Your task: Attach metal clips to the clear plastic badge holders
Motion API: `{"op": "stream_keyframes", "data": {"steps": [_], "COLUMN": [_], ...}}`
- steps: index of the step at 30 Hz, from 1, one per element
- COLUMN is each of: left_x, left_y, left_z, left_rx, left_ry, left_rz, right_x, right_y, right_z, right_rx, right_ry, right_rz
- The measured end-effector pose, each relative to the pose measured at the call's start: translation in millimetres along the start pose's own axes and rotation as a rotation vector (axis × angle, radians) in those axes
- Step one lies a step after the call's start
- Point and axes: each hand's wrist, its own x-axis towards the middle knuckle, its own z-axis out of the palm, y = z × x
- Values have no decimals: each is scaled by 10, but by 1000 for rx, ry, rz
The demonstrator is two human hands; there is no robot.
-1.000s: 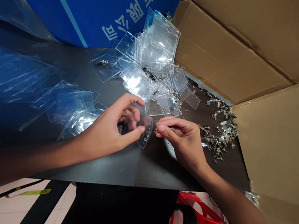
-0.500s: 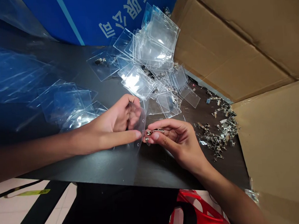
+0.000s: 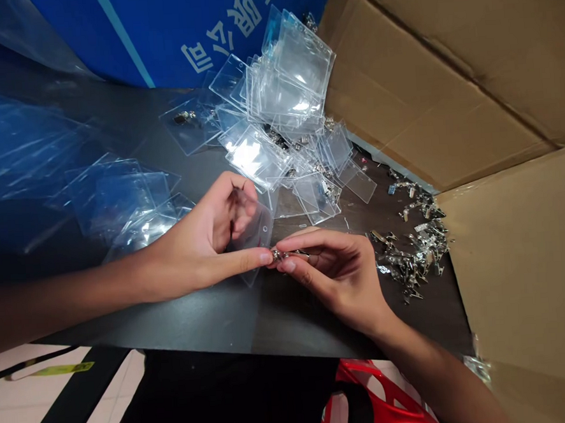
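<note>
Holding a clear pocket [image 3: 260, 227] in the curled left hand [image 3: 208, 236] and pinching a shiny clip [image 3: 276, 255] with the right hand [image 3: 344, 273].

Forearms [image 3: 109, 283] bare, fingers [image 3: 247, 259] bare, black clothing [image 3: 217, 394] below.

The lone camera (worn on the head) looks forward and steeply down — from close above the dark table [image 3: 207, 321] — with the left hand [image 3: 201, 242] and right hand [image 3: 346, 271] near mid-view.
</note>
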Motion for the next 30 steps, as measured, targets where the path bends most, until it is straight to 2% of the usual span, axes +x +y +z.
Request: {"op": "stream_keyframes", "data": {"steps": [6, 12, 17, 25, 30], "left_x": [-27, -75, -61, -81, -8], "left_y": [-11, -50, -67, -139, -185], "left_z": [23, 67, 52, -24, -120], "left_rx": [70, 112, 74, 24, -97], "left_ry": [92, 107, 27, -97, -125], "left_rz": [15, 33, 0, 24, -60], "right_x": [18, 6, -15, -6, 16], "right_y": [13, 69, 82, 39, 38], "right_z": [10, 39, 41, 8, -22], "right_rx": [-23, -110, -175, -121, -109], "right_ry": [4, 52, 51, 35, 4], "right_rz": [-36, -134, -157, -120, -89]}}
